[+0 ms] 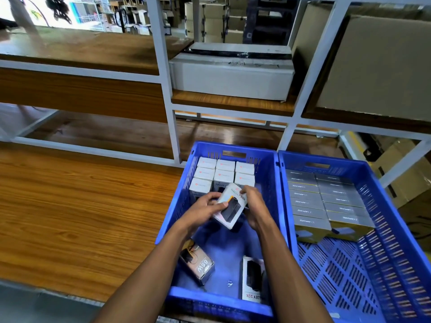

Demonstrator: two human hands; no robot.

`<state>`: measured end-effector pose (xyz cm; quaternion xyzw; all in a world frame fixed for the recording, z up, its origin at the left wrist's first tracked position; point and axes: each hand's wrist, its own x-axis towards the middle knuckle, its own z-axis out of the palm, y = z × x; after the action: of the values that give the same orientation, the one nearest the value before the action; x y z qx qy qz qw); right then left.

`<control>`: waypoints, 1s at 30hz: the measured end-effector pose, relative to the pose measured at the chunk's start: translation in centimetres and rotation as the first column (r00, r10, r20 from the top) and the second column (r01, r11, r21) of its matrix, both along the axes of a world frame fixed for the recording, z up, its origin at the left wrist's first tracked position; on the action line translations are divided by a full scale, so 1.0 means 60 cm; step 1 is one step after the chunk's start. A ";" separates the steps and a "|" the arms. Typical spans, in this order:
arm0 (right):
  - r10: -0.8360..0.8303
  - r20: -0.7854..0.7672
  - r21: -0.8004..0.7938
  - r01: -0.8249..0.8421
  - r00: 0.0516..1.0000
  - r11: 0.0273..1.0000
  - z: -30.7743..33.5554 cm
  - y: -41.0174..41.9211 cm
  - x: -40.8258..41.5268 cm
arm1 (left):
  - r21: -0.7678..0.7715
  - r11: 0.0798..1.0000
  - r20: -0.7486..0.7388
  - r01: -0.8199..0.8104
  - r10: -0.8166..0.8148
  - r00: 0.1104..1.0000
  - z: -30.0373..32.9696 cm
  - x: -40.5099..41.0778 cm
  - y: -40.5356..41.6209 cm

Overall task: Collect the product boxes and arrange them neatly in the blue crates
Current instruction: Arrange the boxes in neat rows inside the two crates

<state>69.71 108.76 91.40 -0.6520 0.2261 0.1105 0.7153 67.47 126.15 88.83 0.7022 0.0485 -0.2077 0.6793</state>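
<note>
Hands, left (205, 205) and right (253, 203), fingers apparently curled around white box (231, 206) over left crate (270, 183).

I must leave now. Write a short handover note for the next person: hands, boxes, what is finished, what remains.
Left hand and right hand both hold one white product box, tilted, above the left blue crate.
Done: upright white boxes stand in rows at its far end; the right blue crate has two rows of grey boxes.
Left: place the held box, then the loose 65W box and 20K box lying at the near end.
</note>
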 end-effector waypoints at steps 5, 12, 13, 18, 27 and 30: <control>-0.007 -0.025 -0.058 0.005 1.000 0.998 -0.036 -0.001 0.017 | 0.390 0.919 0.118 0.057 -0.111 0.987 -0.027 0.006 0.010; -0.016 0.044 -0.095 0.020 0.999 0.995 -0.061 0.009 0.022 | 0.543 0.839 0.197 -0.048 -0.072 0.978 -0.045 0.020 0.007; -0.024 0.064 -0.108 0.031 0.998 0.994 -0.064 0.009 0.023 | 0.546 0.836 0.204 -0.056 -0.069 0.976 -0.043 0.019 0.004; -0.056 0.085 -0.207 0.072 0.995 0.976 -0.094 0.011 0.034 | 0.536 0.826 0.260 -0.172 0.033 0.965 -0.053 0.025 0.003; -0.019 0.151 -0.328 0.069 0.988 0.942 -0.102 0.030 0.033 | 0.475 0.831 0.251 -0.290 0.189 0.950 -0.043 0.030 0.003; -0.006 0.138 -0.389 0.060 0.990 0.919 -0.102 0.035 0.027 | 0.481 0.822 0.222 -0.305 0.223 0.949 -0.041 0.029 0.002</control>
<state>71.33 110.83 85.29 -0.7841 0.2062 0.0069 0.5854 69.21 126.25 86.36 0.8570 0.1454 -0.0356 0.4931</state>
